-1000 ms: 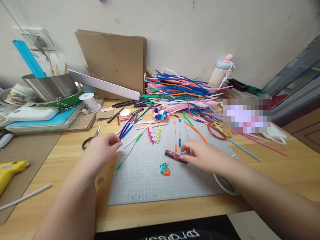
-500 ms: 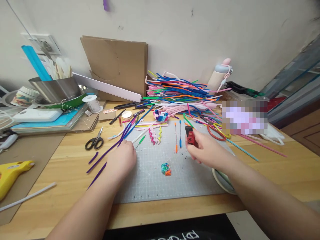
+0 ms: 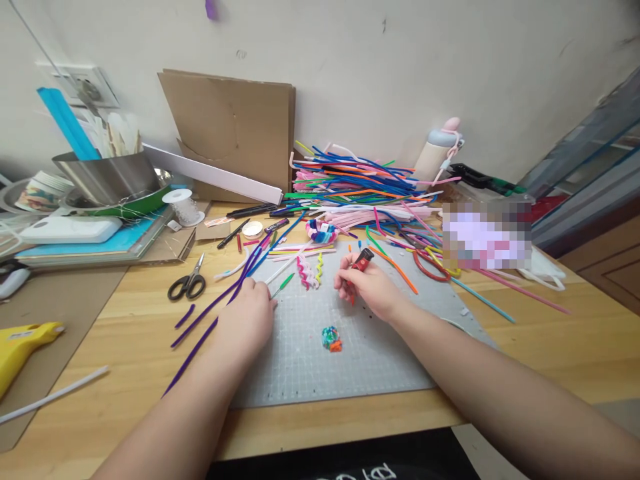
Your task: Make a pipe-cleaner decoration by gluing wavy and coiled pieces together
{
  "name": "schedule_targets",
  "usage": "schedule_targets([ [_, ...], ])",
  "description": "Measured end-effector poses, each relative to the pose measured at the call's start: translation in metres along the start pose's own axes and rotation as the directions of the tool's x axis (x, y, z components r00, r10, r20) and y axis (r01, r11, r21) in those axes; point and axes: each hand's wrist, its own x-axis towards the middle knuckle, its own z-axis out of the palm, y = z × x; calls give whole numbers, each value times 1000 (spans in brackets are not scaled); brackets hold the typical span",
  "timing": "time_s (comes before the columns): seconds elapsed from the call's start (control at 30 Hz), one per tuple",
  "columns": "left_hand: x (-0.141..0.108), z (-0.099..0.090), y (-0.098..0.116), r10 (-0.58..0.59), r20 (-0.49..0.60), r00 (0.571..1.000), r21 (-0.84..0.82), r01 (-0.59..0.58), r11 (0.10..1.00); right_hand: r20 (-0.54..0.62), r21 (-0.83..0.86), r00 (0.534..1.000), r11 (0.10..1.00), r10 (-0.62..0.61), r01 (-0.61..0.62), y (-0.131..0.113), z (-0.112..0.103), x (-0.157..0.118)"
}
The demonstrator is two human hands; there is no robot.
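Note:
My left hand [image 3: 253, 310] is closed over the left part of the grey cutting mat [image 3: 300, 373]. From its fingertips a trimmed green pipe cleaner [image 3: 285, 282] with a thin bare stem sticks out. My right hand [image 3: 367, 283] is wrapped round a red lighter [image 3: 361, 261] with a black top, above the mat. Under that hand lie an orange and a blue trimmed pipe cleaner, mostly hidden, with only their far tips showing. Between the hands stand pink, white and yellow curled pipe cleaners [image 3: 307, 272]. Nearer to me sits a small teal and orange piece [image 3: 331, 338].
A heap of coloured pipe cleaners [image 3: 360, 183] lies along the wall. Black scissors [image 3: 187, 285] and purple pipe cleaners [image 3: 197, 320] lie left of the mat. At the far left are a yellow glue gun [image 3: 30, 347] and a metal pot [image 3: 107, 177]. A bottle [image 3: 435, 157] stands back right.
My right hand has moved left with the lighter, over the orange and blue pieces, and the lighter leans more. An orange pipe cleaner behind it has come into view. My left hand has barely moved.

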Motion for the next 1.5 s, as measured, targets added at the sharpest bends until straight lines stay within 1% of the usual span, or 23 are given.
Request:
schedule_targets([
  [0.1, -2, 4, 3, 13, -13, 1000, 42, -13, 999, 50, -23, 998, 999, -44, 45, 0, -5, 7],
  [0.2, -2, 7, 3, 33, -3, 999, 59, -33, 998, 86, -20, 995, 998, -57, 59, -4, -5, 9],
  [0.27, -1, 7, 2, 32, -5, 999, 55, -32, 998, 68, 20, 997, 999, -41, 39, -7, -2, 5],
  [0.33, 0, 5, 0, 13, -27, 1000, 17, -12, 1000, 16, 131, 1000, 991, 19, -20, -11, 4, -2],
  [0.4, 1, 3, 1, 23, -75, 997, -90, -30, 995, -17, 274, 996, 958, 90, -82, -14, 11, -11],
  [0.43, 0, 1, 2, 49, -97, 994, -175, -65, 982, -13, 314, 995, 945, 96, -87, -15, 14, -15],
  [0.5, -2, -2, 6, 124, -99, 987, -377, -153, 913, 0, 306, 999, 951, 34, -32, -14, 21, -21],
  [0.53, -3, -3, 9, 164, -74, 984, -479, -179, 859, 8, 273, 1000, 962, -10, 7, -12, 23, -23],
  [0.57, -5, -5, 12, 197, -35, 980, -570, -182, 801, 19, 233, 999, 971, -47, 42, -9, 25, -24],
  [0.67, -12, -10, 20, 243, 76, 967, -767, -99, 634, 32, 158, 996, 984, -86, 80, -2, 27, -25],
  [0.77, -17, -15, 24, 254, 198, 947, -880, 58, 471, 19, 182, 996, 980, -83, 78, 1, 25, -26],
  [0.87, -18, -16, 26, 323, 327, 888, -920, 222, 322, 18, 235, 996, 968, -93, 86, -1, 21, -27],
  [0.93, -17, -15, 25, 377, 362, 852, -927, 287, 242, 4, 258, 994, 961, -110, 105, -4, 18, -27],
  [0.97, -16, -14, 25, 394, 369, 842, -928, 308, 211, -5, 268, 993, 956, -121, 117, -5, 17, -27],
  [1.07, -16, -12, 24, 403, 387, 830, -922, 354, 156, -26, 308, 989, 940, -145, 146, -9, 14, -27],
  [1.13, -16, -11, 23, 404, 401, 822, -916, 371, 155, -27, 327, 988, 932, -154, 154, -10, 14, -27],
  [1.27, -18, -11, 21, 442, 404, 801, -914, 375, 158, -3, 351, 987, 924, -162, 153, -10, 14, -28],
  [1.4, -18, -12, 20, 471, 406, 783, -905, 418, 85, -15, 393, 984, 904, -177, 169, -12, 12, -27],
  [1.5, -17, -14, 18, 477, 411, 777, -897, 437, 61, -16, 415, 982, 893, -186, 176, -15, 10, -28],
])
